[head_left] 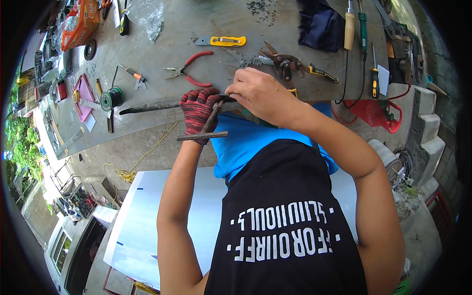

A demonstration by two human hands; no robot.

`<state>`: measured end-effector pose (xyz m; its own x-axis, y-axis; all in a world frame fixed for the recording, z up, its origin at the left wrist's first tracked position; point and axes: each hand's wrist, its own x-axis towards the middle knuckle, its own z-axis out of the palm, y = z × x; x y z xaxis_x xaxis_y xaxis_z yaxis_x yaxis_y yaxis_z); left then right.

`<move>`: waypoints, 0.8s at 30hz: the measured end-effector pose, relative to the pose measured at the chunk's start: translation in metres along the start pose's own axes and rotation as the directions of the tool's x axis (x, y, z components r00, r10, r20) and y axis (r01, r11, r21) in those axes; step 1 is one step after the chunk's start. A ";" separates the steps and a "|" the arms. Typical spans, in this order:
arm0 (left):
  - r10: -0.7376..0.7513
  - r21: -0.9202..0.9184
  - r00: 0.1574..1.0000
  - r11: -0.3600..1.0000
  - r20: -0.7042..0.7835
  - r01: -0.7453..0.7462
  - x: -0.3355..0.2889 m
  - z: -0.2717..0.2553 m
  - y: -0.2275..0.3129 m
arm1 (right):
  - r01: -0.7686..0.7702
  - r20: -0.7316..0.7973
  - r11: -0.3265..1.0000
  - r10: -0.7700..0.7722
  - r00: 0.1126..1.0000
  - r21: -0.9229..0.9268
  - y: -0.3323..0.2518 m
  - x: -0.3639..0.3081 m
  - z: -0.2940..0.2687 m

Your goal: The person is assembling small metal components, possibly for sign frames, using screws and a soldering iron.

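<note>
My left hand point(197, 110), in a red-and-black striped glove, is closed around a rusty T-shaped metal piece point(204, 135), whose crossbar lies over my wrist. A long dark curved strip point(155, 105) runs along the table's near edge and passes behind the glove. Bare and pinched, my right hand point(260, 93) meets a dark end just right of the glove; what its fingertips hold is mostly hidden. Beyond my hands lie red-handled pliers point(191, 69), a yellow utility knife point(228, 41) and open metal snips point(285, 61).
The metal table point(162, 29) bears a wire spool point(112, 98), a pink piece point(85, 96), an orange packet point(81, 24), dark cloth point(320, 25), a soldering iron point(349, 24) and a screwdriver point(375, 81). Below are yellow cord point(126, 174), a white panel point(140, 216) and a red object point(376, 115).
</note>
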<state>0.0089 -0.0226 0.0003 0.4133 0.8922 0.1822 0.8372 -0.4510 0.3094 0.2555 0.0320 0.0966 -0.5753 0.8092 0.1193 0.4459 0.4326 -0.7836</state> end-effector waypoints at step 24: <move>0.021 -0.006 1.000 1.000 -0.006 -0.021 0.000 -0.001 -0.001 | 0.023 -0.150 0.995 -0.039 0.988 -0.101 -0.017 -0.027 0.011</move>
<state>0.0079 -0.0222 0.0006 0.4289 0.8822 0.1942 0.8261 -0.4701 0.3109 0.2565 -0.0014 0.1002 -0.4823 0.8426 0.2398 0.4995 0.4894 -0.7149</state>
